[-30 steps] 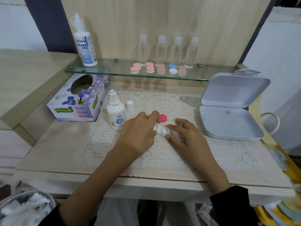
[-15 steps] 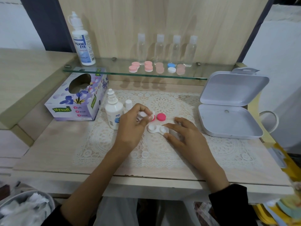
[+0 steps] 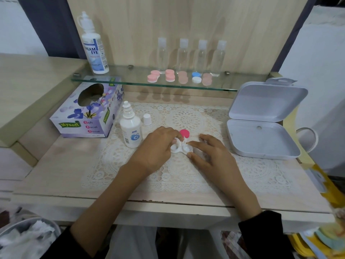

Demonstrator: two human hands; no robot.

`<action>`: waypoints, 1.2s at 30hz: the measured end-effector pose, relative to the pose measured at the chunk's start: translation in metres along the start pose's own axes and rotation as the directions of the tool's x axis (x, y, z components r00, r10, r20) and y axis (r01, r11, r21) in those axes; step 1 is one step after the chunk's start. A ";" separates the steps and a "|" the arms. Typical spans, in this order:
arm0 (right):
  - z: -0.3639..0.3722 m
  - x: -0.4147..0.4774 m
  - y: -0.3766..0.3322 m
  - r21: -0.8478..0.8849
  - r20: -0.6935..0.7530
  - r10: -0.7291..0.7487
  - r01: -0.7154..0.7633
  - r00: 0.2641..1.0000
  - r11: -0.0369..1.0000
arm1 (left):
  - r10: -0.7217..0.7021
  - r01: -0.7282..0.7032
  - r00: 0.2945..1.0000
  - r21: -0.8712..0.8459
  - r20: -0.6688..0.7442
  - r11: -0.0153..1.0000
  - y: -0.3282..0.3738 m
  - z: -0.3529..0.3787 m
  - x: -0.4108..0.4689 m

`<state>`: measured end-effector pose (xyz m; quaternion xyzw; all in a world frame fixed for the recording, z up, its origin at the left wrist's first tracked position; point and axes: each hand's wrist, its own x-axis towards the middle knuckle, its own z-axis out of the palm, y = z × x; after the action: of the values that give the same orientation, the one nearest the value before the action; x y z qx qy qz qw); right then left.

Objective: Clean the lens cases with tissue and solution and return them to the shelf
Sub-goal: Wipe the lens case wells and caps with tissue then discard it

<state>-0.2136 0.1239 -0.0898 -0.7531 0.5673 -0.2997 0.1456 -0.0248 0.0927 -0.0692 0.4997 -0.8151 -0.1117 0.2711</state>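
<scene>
A white lens case [image 3: 183, 148] lies open on the lace mat [image 3: 186, 176]. My left hand [image 3: 156, 148] is curled over its left well and pinches a small white cap [image 3: 175, 141] there. My right hand [image 3: 211, 156] holds the case's right well between index fingertip and thumb, its other fingers spread. A pink cap [image 3: 185, 133] lies just behind the case. The small solution bottle [image 3: 130, 129] stands uncapped to the left, its white cap [image 3: 147, 119] beside it. The tissue box [image 3: 87, 111] sits further left. More lens cases [image 3: 170, 75], pink and one blue-and-white [image 3: 196, 77], rest on the glass shelf [image 3: 130, 79].
A large solution bottle [image 3: 93, 51] and several clear bottles [image 3: 200, 55] stand on the shelf. An open white hinged box [image 3: 261, 135] lies right of the mat. A bin with crumpled tissues [image 3: 24, 238] is at the lower left, below the table edge.
My left hand lifted off the case to pick up a white cap near the pink one, then brought it back down onto the left well. My right hand stayed on the case.
</scene>
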 end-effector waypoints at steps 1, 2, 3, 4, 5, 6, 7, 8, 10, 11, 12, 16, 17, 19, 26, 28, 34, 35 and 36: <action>0.000 0.000 0.000 0.004 0.002 0.000 0.000 1.000 1.000 | -0.013 0.013 1.000 0.011 -0.015 1.000 0.000 0.000 -0.001; 0.000 0.000 0.000 0.006 0.003 -0.001 0.001 1.000 1.000 | -0.027 0.027 0.999 0.020 -0.033 0.999 0.001 0.001 -0.002; 0.000 0.000 0.000 0.009 0.004 -0.002 0.002 1.000 1.000 | -0.039 0.040 0.998 0.029 -0.051 0.999 0.001 0.001 -0.004; 0.000 0.000 0.000 0.011 0.005 -0.002 0.002 1.000 1.000 | -0.048 0.050 0.997 0.036 -0.066 0.998 0.003 0.002 -0.005; 0.000 0.000 0.000 0.012 0.008 0.001 -0.001 1.000 1.000 | -0.056 0.060 0.995 0.039 -0.078 0.997 0.004 0.002 -0.007; 0.000 0.000 0.001 0.009 0.013 0.005 -0.005 1.000 1.000 | -0.067 0.071 0.994 0.040 -0.092 0.997 0.004 0.003 -0.008; 0.000 0.000 0.001 0.003 0.018 0.009 -0.009 1.000 1.000 | -0.077 0.082 0.991 0.042 -0.111 0.996 0.005 0.005 -0.010; 0.000 -0.001 0.000 -0.001 0.020 0.011 -0.011 1.000 1.000 | -0.085 0.091 0.988 0.044 -0.132 0.995 0.005 0.006 -0.012; -0.001 -0.001 -0.001 0.003 0.016 0.008 -0.008 1.000 1.000 | -0.102 0.111 0.981 0.045 -0.166 0.993 0.005 0.008 -0.015; -0.001 -0.001 -0.002 0.006 0.013 0.005 -0.005 1.000 1.000 | -0.114 0.123 0.977 0.043 -0.179 0.991 0.004 0.009 -0.016; -0.001 -0.001 -0.002 0.007 0.013 0.003 -0.003 1.000 1.000 | -0.125 0.135 0.974 0.039 -0.188 0.990 0.004 0.009 -0.017; -0.002 -0.002 -0.002 0.014 0.012 0.004 -0.004 1.000 1.000 | -0.141 0.149 0.969 0.025 -0.203 0.989 0.005 0.009 -0.022; -0.002 -0.002 -0.002 0.021 0.009 0.006 -0.006 1.000 1.000 | -0.140 0.148 0.968 0.022 -0.210 0.989 0.005 0.009 -0.023; -0.001 -0.002 -0.003 0.026 0.006 0.012 -0.012 1.000 1.000 | -0.135 0.141 0.966 0.012 -0.220 0.990 0.005 0.010 -0.025; -0.001 -0.001 -0.001 0.012 0.008 0.011 -0.011 1.000 1.000 | -0.148 0.141 0.941 -0.045 -0.306 0.989 0.003 0.011 -0.030; 0.000 -0.001 -0.001 0.007 0.006 0.012 -0.012 1.000 1.000 | -0.154 0.142 0.932 -0.058 -0.328 0.988 0.003 0.010 -0.032; 0.000 -0.001 0.000 0.003 -0.001 0.014 -0.014 1.000 1.000 | -0.184 0.137 0.902 -0.146 -0.391 0.980 0.008 0.005 -0.035; 0.000 -0.001 0.000 0.002 -0.001 0.014 -0.014 1.000 1.000 | -0.184 0.133 0.899 -0.152 -0.397 0.979 0.009 0.004 -0.035; 0.000 -0.001 0.000 0.003 -0.001 0.013 -0.013 1.000 1.000 | -0.182 0.129 0.898 -0.156 -0.400 0.979 0.010 0.004 -0.036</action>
<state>-0.2138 0.1249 -0.0907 -0.7489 0.5720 -0.3000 0.1481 -0.0218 0.1284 -0.0795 0.5573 -0.6882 -0.0761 0.4583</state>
